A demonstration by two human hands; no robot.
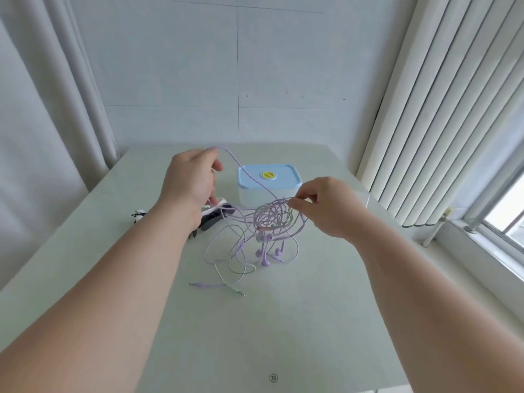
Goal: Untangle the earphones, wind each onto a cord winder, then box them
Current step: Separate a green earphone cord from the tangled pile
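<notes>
A tangle of purple and pale green earphone cords (272, 218) hangs just above the table, its purple earbuds (265, 256) dangling and its jack plugs (218, 286) lying on the tabletop. My right hand (326, 207) pinches the top of the knot. My left hand (192, 174) is raised to the left, pulling one purple strand up and away from the knot. Behind the tangle stands a closed box (268, 184) with a light blue lid and a yellow centre button. Cord winders (217, 214), white and dark, lie under my left wrist, partly hidden.
The pale green table (283, 336) ends at a white wall. A small black and white object (139, 215) lies at the left. Curtains hang on the left; vertical blinds and a window sill run along the right side.
</notes>
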